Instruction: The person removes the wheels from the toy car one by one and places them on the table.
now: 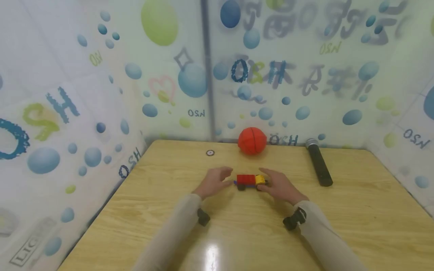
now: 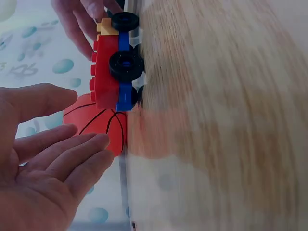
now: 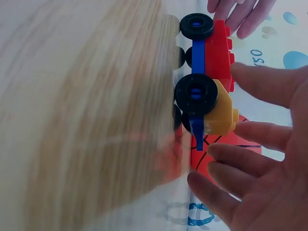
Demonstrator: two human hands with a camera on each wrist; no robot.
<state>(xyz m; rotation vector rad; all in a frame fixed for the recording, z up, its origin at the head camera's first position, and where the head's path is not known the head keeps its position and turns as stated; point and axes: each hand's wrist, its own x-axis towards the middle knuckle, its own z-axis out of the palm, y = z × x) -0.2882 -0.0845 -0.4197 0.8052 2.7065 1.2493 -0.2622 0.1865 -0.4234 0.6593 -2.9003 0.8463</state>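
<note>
The toy truck stands on its wheels on the table, between both hands. The left hand is just behind the truck's red rear, thumb parted from loosely extended fingers, holding nothing. The right hand is spread around the truck's yellow front, fingers loose, gripping nothing; I cannot tell whether it touches. Beyond the truck sits a ball.

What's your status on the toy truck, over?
Left hand empty, apart from the toy truck. Right hand by its yellow cab, contact unclear. Truck wheels-down on table, between both hands. Red ball behind, nothing seen in the way.
</note>
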